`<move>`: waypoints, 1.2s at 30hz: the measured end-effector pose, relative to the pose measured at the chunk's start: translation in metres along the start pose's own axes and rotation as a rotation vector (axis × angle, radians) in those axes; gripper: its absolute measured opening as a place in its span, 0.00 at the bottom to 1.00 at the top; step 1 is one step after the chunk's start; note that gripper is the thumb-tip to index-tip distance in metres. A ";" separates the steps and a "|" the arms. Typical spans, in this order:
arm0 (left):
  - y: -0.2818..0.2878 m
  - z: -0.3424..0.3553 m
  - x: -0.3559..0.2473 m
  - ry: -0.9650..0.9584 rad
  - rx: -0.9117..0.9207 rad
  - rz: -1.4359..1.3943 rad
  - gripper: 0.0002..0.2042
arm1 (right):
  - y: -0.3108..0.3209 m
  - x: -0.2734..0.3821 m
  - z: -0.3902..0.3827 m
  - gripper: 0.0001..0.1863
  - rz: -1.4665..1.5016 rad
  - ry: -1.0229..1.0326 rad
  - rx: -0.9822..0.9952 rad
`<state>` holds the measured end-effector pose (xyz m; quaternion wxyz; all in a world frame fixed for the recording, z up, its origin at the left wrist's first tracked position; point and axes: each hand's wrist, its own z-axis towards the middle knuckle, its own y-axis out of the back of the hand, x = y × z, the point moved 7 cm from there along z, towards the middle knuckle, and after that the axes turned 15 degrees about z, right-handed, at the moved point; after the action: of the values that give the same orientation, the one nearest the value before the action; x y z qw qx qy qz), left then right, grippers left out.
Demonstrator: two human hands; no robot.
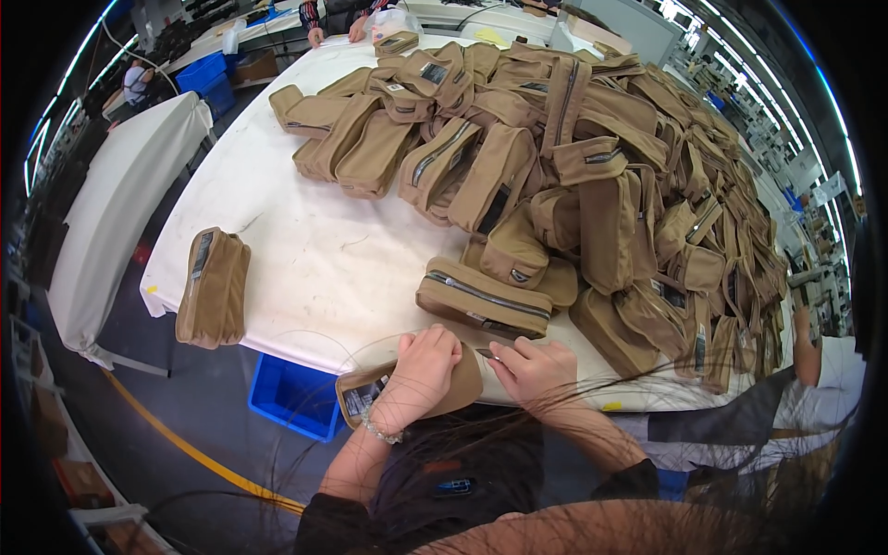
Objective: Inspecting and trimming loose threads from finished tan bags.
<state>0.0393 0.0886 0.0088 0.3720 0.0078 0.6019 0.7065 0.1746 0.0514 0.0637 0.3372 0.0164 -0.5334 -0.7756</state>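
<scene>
My left hand [425,368] is closed on a tan fabric pouch [467,390] at the table's front edge; a dark label shows at the pouch's left end, beside my bracelet. My right hand [532,370], just right of it, is closed on a small thin tool [484,351], too small to make out clearly, pointing toward the pouch. Just beyond both hands lies a zipped tan pouch [483,296], with another [507,254] behind it. A single upright-sided pouch [211,287] sits apart on the left of the white table [250,203].
A large heap of tan pouches [606,213] covers the right and back. A blue bin [291,407] is below the front edge. A covered bench [120,213] stands left. A co-worker's hands [338,32] are at the far edge, another person's arm [807,356] at the right.
</scene>
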 end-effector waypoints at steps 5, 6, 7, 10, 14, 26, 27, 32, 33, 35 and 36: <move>0.001 0.001 0.001 -0.001 -0.003 -0.001 0.04 | -0.006 0.002 0.006 0.13 -0.029 0.002 0.055; 0.001 0.001 0.001 0.000 -0.004 -0.003 0.04 | -0.007 0.001 0.005 0.13 -0.030 0.003 0.057; 0.000 0.001 0.000 -0.004 -0.008 -0.007 0.04 | -0.010 -0.002 0.004 0.13 -0.035 0.003 0.066; 0.002 0.000 0.000 -0.007 -0.010 -0.007 0.04 | -0.011 0.000 0.006 0.14 -0.044 0.011 0.091; -0.002 -0.001 0.000 -0.016 -0.019 0.000 0.04 | -0.015 0.000 0.006 0.13 -0.077 0.022 0.112; 0.003 0.001 -0.002 -0.021 -0.051 0.006 0.04 | -0.011 -0.008 0.003 0.11 -0.051 0.006 0.039; 0.003 0.000 -0.002 -0.017 -0.051 0.006 0.04 | -0.010 -0.009 0.002 0.11 -0.048 0.008 0.041; 0.004 0.000 0.000 0.002 -0.058 0.020 0.04 | 0.006 -0.027 -0.009 0.08 0.131 -0.111 -0.152; 0.005 0.000 -0.001 0.002 -0.058 0.017 0.04 | 0.004 -0.027 -0.011 0.08 0.130 -0.111 -0.150; 0.007 0.000 -0.004 -0.024 -0.034 -0.003 0.04 | -0.007 -0.041 -0.024 0.06 0.557 -0.343 -0.259; 0.007 0.001 -0.005 -0.027 -0.035 -0.008 0.04 | -0.011 -0.039 -0.028 0.06 0.552 -0.345 -0.259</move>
<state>0.0401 0.0867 0.0177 0.3829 0.0085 0.5846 0.7152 0.2102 0.0520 0.0292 0.4383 -0.3026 -0.4642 -0.7076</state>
